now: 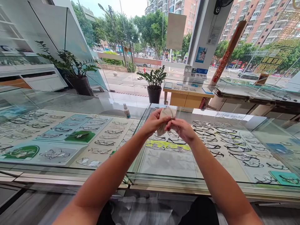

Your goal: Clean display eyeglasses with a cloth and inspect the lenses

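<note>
Above the glass display case, my left hand (pixel 156 121) is closed on a beige cloth (pixel 161 129), which hangs below the fingers and shows above them too. A pair of thin-rimmed eyeglasses (pixel 175 128) is between my two hands, one lens low by the right fingers and the other up against the cloth. My right hand (pixel 184 129) pinches the glasses near their middle, its fingertips touching those of the left. Fingers hide part of the frame. A small white spray bottle (pixel 126 111) stands upright on the glass top, left of my hands.
Rows of eyeglasses (pixel 105 142) lie under the glass countertop (pixel 167 161) on both sides. Beyond the case stand a potted plant (pixel 154 90), a larger potted plant (pixel 81 82) and a small wooden table (pixel 187 99). Tall windows face a street.
</note>
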Motion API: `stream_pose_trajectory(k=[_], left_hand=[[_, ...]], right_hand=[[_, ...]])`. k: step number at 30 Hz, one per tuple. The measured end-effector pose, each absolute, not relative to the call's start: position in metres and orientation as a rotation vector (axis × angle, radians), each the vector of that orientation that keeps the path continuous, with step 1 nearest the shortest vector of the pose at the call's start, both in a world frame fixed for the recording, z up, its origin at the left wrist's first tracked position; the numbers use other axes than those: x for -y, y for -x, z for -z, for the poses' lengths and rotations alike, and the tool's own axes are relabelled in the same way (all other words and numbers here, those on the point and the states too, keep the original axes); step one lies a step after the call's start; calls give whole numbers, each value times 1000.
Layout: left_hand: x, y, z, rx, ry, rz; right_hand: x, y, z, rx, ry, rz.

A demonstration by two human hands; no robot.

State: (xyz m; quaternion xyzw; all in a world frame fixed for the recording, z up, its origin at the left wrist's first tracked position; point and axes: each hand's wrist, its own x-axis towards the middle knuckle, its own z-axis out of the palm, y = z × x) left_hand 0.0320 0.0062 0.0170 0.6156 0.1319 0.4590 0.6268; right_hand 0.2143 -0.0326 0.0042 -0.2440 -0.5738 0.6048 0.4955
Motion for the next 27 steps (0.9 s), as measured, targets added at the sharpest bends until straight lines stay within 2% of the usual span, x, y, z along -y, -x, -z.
stream_pose_trajectory(k=[27], left_hand=[[-11, -31, -15, -380, -1349, -1040]], right_hand=[[23, -217, 7, 1620, 641, -1356]])
